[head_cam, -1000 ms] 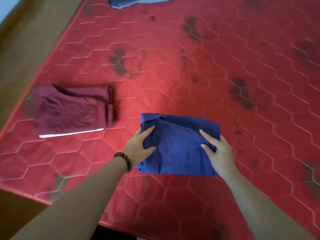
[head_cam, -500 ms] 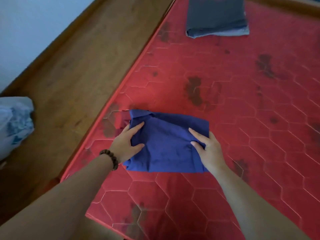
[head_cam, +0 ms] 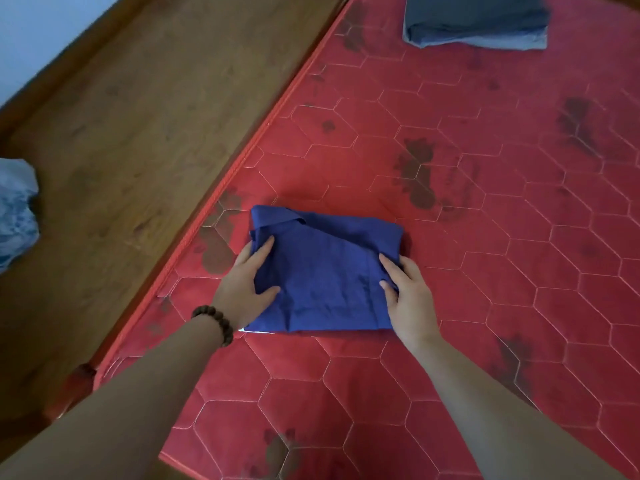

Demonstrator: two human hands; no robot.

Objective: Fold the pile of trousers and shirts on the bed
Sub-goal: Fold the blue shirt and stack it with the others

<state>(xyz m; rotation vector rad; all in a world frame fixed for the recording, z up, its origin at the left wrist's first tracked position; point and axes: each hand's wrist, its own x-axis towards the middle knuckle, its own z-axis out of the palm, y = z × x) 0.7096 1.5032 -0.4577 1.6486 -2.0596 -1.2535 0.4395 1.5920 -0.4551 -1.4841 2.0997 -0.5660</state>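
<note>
Folded blue shirt (head_cam: 325, 275) lies on the red quilted bed (head_cam: 485, 237), near its left edge. Left hand (head_cam: 242, 284) grips the shirt's left side, thumb on top, fingers along the edge. Right hand (head_cam: 408, 294) grips the right side, thumb and forefinger on the cloth. Beaded bracelet (head_cam: 214, 322) on the left wrist. Folded grey garments (head_cam: 474, 20) sit at the far end of the bed, well apart. Wooden frame (head_cam: 145, 133) runs left of the bed; a pale bag (head_cam: 15, 213) lies at the far left.
</note>
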